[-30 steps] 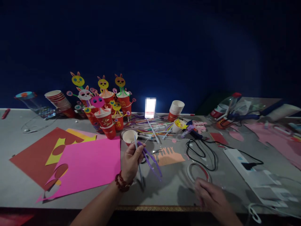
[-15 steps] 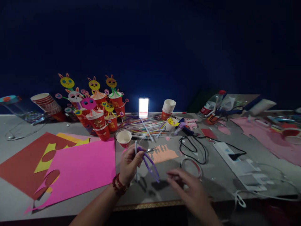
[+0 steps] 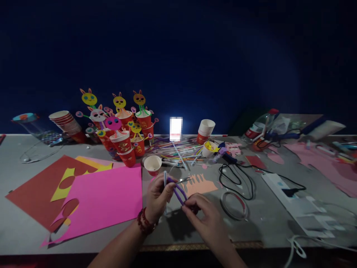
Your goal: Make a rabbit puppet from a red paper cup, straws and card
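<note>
My left hand (image 3: 158, 195), with a red bead bracelet at the wrist, is closed on a folded purple pipe cleaner (image 3: 180, 193). A pale, straight strip (image 3: 165, 178) stands upright in the same grasp; it may be another pipe cleaner. My right hand (image 3: 202, 212) pinches the lower end of the purple pipe cleaner, so it spans both hands. Just behind them, metal scissor blades (image 3: 184, 180) point toward a cut piece of orange paper (image 3: 205, 186); the rest of the scissors is hidden by my left hand. A paper cup (image 3: 153, 163) stands behind my left hand.
Red cups bearing paper rabbit faces (image 3: 119, 143) stand back left, near stacked cups (image 3: 67, 124). Pink paper (image 3: 111, 203) lies left. Pens and sticks (image 3: 173, 152) clutter the middle. Right are a tape roll (image 3: 233, 205), black cable (image 3: 249, 182), power strip (image 3: 279, 190) and bottle (image 3: 258, 126).
My right hand has moved left and taken hold of the purple pipe cleaner's lower end. My left hand keeps its grasp. The whole view has shifted slightly.
</note>
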`<state>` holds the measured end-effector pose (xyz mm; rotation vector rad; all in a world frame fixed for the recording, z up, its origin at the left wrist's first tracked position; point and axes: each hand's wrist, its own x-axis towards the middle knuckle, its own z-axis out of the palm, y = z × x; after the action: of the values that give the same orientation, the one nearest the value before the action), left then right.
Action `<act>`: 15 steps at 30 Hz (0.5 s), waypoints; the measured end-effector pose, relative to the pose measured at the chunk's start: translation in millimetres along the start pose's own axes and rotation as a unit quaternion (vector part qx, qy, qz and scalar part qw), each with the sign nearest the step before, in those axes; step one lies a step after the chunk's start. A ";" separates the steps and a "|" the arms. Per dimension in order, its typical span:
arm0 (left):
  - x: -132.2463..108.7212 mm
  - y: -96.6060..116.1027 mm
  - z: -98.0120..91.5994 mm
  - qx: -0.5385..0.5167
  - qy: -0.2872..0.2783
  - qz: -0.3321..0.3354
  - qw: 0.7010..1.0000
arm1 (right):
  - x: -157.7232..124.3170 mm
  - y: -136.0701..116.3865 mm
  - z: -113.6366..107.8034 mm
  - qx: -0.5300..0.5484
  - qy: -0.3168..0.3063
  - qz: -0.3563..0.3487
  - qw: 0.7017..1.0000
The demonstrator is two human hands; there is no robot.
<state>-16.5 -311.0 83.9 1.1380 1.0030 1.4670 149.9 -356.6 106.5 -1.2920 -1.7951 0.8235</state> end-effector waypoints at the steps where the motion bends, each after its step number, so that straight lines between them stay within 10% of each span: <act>1: 0.3 0.3 1.0 -0.013 -0.003 0.004 1.000 | -0.3 0.6 1.3 0.013 0.002 0.008 1.000; 15: 0.2 5.4 4.7 -0.048 -0.006 0.010 0.999 | 4.6 10.6 -1.9 0.081 -0.083 0.058 0.991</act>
<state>-13.0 -311.6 90.1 1.0899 0.9058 1.5050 155.6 -349.1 99.5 -1.2617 -1.7512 1.1485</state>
